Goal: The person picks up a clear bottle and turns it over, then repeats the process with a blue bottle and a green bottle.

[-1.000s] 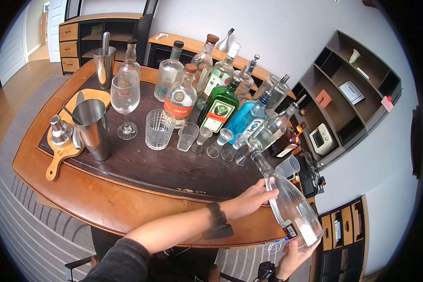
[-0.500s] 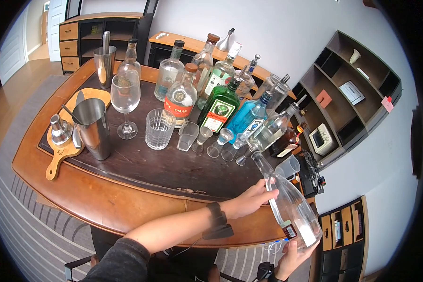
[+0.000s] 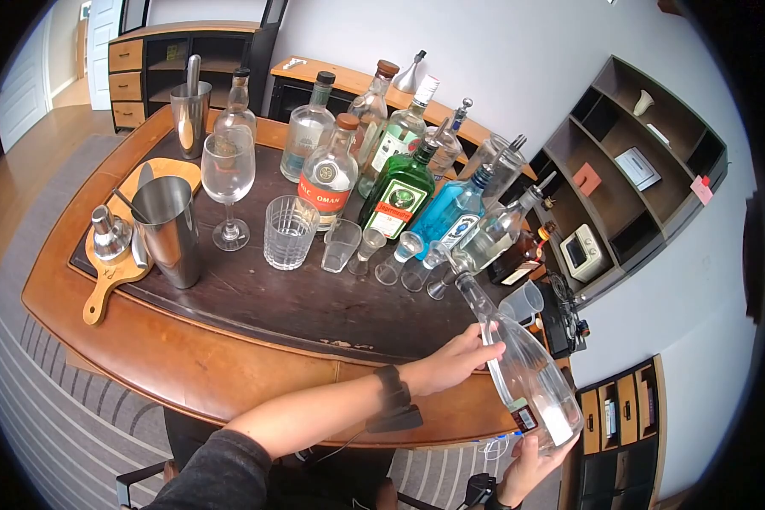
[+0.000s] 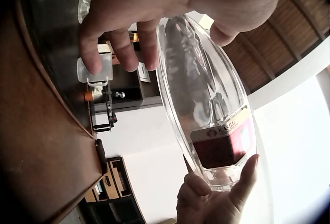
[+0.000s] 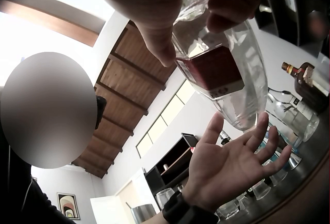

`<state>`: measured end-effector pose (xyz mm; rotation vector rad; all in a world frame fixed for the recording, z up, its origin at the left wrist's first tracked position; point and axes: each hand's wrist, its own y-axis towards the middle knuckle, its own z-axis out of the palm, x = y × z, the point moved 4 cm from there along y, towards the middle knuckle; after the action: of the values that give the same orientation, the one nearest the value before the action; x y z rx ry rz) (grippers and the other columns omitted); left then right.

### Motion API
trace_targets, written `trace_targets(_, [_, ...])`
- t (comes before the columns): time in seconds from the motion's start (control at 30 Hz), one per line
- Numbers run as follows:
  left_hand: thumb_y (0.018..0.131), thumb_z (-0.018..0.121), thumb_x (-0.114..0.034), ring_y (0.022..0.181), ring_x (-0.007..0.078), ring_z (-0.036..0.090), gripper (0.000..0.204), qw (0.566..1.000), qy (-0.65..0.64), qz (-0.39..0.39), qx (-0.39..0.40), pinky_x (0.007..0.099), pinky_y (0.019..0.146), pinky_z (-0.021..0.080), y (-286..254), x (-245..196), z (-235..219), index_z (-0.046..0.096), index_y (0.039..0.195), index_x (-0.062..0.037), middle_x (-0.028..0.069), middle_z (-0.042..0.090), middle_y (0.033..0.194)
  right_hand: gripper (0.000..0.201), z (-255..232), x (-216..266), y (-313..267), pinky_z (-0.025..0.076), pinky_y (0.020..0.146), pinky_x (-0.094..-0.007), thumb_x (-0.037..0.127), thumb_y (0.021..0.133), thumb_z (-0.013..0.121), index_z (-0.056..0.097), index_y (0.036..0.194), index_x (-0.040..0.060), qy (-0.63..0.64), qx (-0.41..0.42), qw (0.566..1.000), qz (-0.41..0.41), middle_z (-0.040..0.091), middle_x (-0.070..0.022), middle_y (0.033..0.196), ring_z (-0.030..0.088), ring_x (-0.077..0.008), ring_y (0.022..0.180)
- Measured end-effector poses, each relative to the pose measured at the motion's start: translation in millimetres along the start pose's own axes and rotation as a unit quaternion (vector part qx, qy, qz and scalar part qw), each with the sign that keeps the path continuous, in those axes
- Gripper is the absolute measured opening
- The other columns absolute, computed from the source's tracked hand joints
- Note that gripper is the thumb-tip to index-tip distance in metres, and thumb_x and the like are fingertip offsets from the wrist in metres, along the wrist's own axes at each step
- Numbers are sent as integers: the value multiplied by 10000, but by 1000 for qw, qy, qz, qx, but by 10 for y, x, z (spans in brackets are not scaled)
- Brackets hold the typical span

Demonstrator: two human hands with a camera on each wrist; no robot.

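Observation:
A clear glass bottle is held tilted off the desk's right front, its neck toward the glasses and its base toward me. My left hand holds its upper part between thumb and forefinger. The other left fingers are spread, as the right wrist view shows. At the base, my right hand grips with thumb and fingers on either side. A dark red label faces the left wrist camera. Beyond the neck stand small shot glasses, a metal jigger and a plastic measuring cup.
Several bottles stand behind, including a green one and a blue one. A cut tumbler, wine glass, shaker tin and wooden board occupy the left. The desk's leather edge runs below my left arm.
Almost nothing differs. Both hands keep the bottle in the same tilted position, and the head view has shifted very slightly.

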<state>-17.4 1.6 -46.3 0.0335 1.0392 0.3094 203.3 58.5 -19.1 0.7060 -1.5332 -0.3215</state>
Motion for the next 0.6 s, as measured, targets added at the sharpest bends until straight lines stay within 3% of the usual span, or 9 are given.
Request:
trace_targets(0.07, [957,534,-384,1152,194,507,602,1000,-3,3,3,339,972,408,8,11,-6,295,1380,-28,143,519,1210,894,-37,-72,20,316,403,-171,340,727,779,291,1401,14,-8,1,1000,-20,554,-70,886,458,-58,533])
trace_targets(0.17, [971,473,-432,1008,119,502,568,999,39,3,1,307,842,387,72,138,-49,263,1424,-162,58,569,1194,886,12,15,-8,314,403,-172,334,733,772,289,1400,9,-1,-4,1000,9,549,-67,864,451,-57,524])
trace_targets(0.27, [971,477,-424,996,115,505,562,999,36,7,4,299,830,391,88,175,-58,266,1421,-161,58,570,1190,876,3,-4,-9,311,403,-172,326,739,765,286,1399,7,-1,-6,1000,12,542,-61,837,444,-54,517])
trace_targets(0.47, [972,477,-425,990,112,505,574,999,33,4,0,285,821,391,74,136,-49,259,1427,-151,71,569,1199,865,38,47,-3,309,403,-171,325,743,763,290,1394,7,-4,-1,1000,8,535,-55,818,437,-51,509])
trace_targets(0.57, [951,533,-407,1150,198,512,652,1000,12,0,-2,334,968,398,9,17,-23,272,1406,-21,172,534,1203,863,38,53,-5,311,403,-171,327,743,763,292,1392,7,-6,3,1000,14,534,-54,816,438,-53,506])
trace_targets(0.6, [951,533,-409,1150,199,513,653,1000,13,-1,-2,334,965,399,12,22,-25,271,1405,-20,172,534,1203,865,36,49,-5,311,403,-171,327,743,764,290,1393,7,-5,1,1000,13,533,-53,813,438,-53,506])
